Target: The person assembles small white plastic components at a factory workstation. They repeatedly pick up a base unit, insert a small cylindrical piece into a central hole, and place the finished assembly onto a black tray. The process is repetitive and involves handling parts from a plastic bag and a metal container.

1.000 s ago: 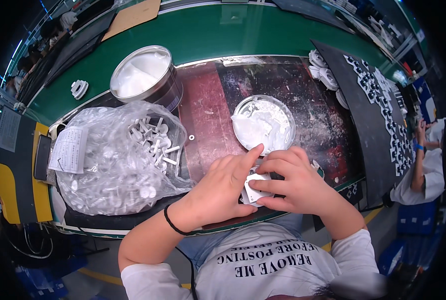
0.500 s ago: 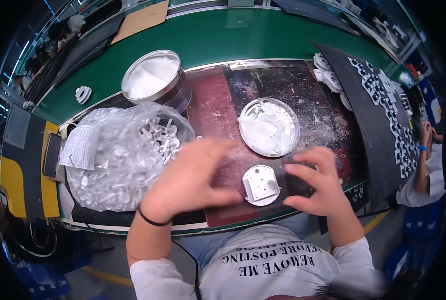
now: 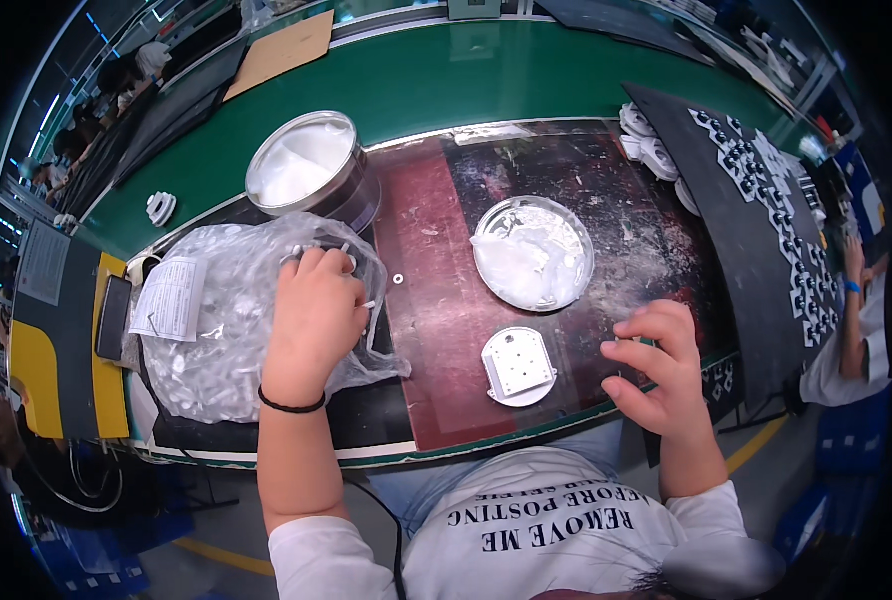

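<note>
My left hand reaches into the mouth of a clear plastic bag filled with small white plastic parts. Its fingers are curled down among the parts, which hide the tips and whatever they hold. Fingers apart and nothing visible between them, my right hand hovers over the table's near right side. A round white housing with a flat rectangular face and small holes lies between the hands. Beyond it stands a round, shallow metal dish with white, translucent grease-like material inside.
At the back left, a large metal tin holds similar white material. A tiny white ring lies beside the bag. On the right, a black board carries rows of small white-and-black parts. A co-worker's arm shows at far right.
My left hand has moved from beside the white housing to the left and away from me, into the bag. My right hand has drawn slightly right, away from the housing.
</note>
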`<action>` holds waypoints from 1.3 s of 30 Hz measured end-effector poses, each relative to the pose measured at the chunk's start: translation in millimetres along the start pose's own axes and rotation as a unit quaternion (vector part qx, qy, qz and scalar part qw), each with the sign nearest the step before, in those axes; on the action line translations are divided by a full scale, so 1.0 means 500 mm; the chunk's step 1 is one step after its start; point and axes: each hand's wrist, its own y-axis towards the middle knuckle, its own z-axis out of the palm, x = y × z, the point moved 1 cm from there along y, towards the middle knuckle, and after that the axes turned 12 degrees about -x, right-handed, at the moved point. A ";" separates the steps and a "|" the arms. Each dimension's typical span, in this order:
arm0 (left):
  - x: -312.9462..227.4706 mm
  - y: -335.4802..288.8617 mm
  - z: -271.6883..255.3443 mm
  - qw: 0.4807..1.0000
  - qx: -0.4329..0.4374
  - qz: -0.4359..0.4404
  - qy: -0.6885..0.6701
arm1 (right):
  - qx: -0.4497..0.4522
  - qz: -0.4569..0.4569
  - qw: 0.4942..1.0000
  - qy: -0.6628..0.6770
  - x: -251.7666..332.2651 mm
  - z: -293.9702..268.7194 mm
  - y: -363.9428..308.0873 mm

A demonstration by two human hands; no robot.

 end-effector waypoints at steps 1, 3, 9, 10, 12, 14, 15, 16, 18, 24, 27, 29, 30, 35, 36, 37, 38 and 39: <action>0.001 -0.002 -0.002 1.000 -0.024 0.014 -0.007 | -0.001 -0.004 1.000 0.006 0.001 -0.002 0.000; -0.008 0.006 -0.004 0.995 -0.075 0.033 -0.050 | -0.004 -0.013 1.000 0.014 0.002 -0.004 0.003; -0.154 0.004 -0.008 0.925 -0.058 0.098 -0.362 | 0.021 -0.052 0.998 0.038 0.033 0.054 0.052; -0.166 -0.007 0.006 0.906 -0.014 0.087 -0.414 | 0.031 -0.067 0.996 0.053 0.037 0.070 0.057; -0.177 -0.016 0.009 0.860 0.111 -0.013 -0.498 | 0.052 -0.097 0.991 0.081 0.037 0.093 0.060; -0.174 -0.019 0.009 0.828 0.094 -0.056 -0.550 | 0.057 -0.099 0.989 0.096 0.036 0.091 0.060; -0.171 -0.019 0.009 0.810 0.084 -0.079 -0.575 | 0.061 -0.100 0.988 0.104 0.036 0.091 0.061; -0.170 -0.017 0.007 0.823 0.058 -0.057 -0.562 | 0.056 -0.099 0.988 0.106 0.036 0.091 0.062; -0.166 -0.013 0.003 0.847 0.008 -0.012 -0.531 | 0.044 -0.094 0.988 0.111 0.038 0.094 0.063; -0.166 -0.017 0.002 0.858 0.015 -0.026 -0.513 | 0.047 -0.099 0.991 0.073 0.028 0.092 0.071; -0.156 -0.004 0.006 0.881 -0.060 0.000 -0.469 | -0.020 -0.049 0.999 -0.001 -0.021 0.069 0.081; -0.154 -0.007 0.018 0.902 -0.033 0.024 -0.430 | -0.066 0.048 0.996 -0.029 -0.060 0.048 0.088; -0.160 -0.007 0.022 0.905 -0.032 0.041 -0.422 | -0.088 0.066 0.992 -0.057 -0.079 0.040 0.087; -0.182 -0.014 0.032 0.924 -0.001 0.095 -0.371 | -0.052 0.071 0.988 -0.126 -0.149 0.056 0.055; -0.180 -0.015 0.038 0.925 0.001 0.099 -0.367 | -0.042 0.063 0.989 -0.130 -0.155 0.060 0.052; -0.180 -0.015 0.041 0.926 0.002 0.104 -0.362 | -0.032 0.056 0.989 -0.135 -0.160 0.063 0.050; -0.180 -0.015 0.040 0.927 0.007 0.103 -0.360 | -0.029 0.051 0.989 -0.139 -0.167 0.068 0.047; -0.181 -0.015 0.037 0.928 0.012 0.103 -0.358 | -0.027 0.047 0.989 -0.141 -0.168 0.072 0.046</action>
